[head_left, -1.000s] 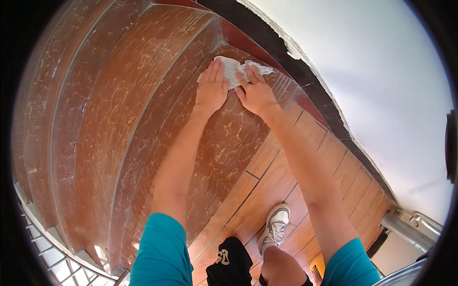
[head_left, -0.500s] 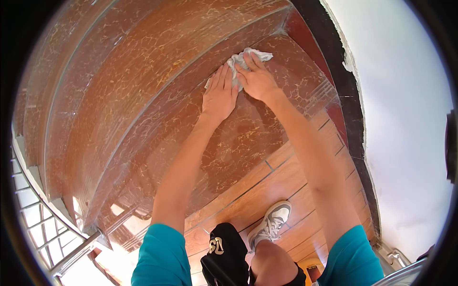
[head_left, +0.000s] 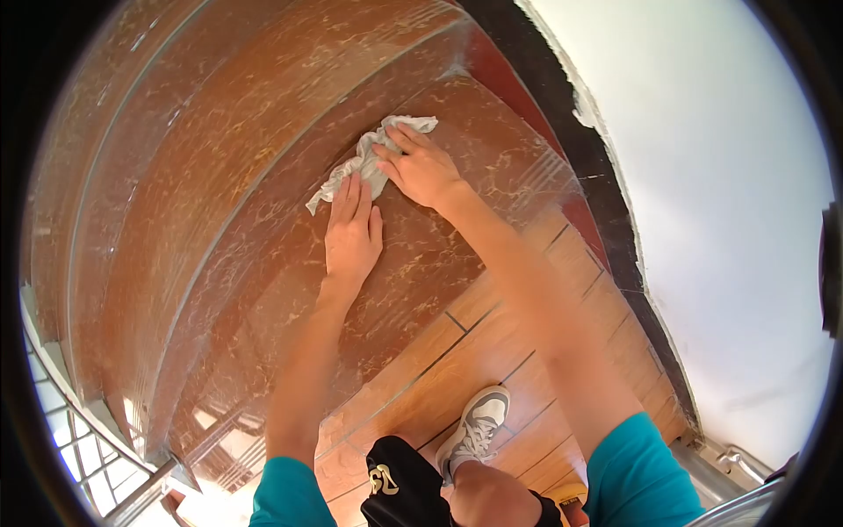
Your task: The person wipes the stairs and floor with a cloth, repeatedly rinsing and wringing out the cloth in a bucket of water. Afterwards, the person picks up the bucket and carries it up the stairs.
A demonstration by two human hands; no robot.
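Observation:
A crumpled white cloth (head_left: 364,158) lies stretched out on a glossy brown marbled stair tread (head_left: 439,255). My left hand (head_left: 353,233) presses flat on the cloth's near end, fingers straight and together. My right hand (head_left: 421,167) presses down on its far end, fingers spread over the fabric. Both arms reach forward from teal sleeves.
More brown marbled steps (head_left: 219,149) rise to the left. A white wall (head_left: 720,176) with a dark skirting (head_left: 615,237) runs along the right. Wood-look floor tiles (head_left: 509,351) lie below, with my grey shoe (head_left: 474,430) and black shorts. A metal railing (head_left: 105,492) is at lower left.
Both hands have slid the cloth leftward and toward me along the tread. My left hand has drawn back from my right, and the cloth now lies stretched between them.

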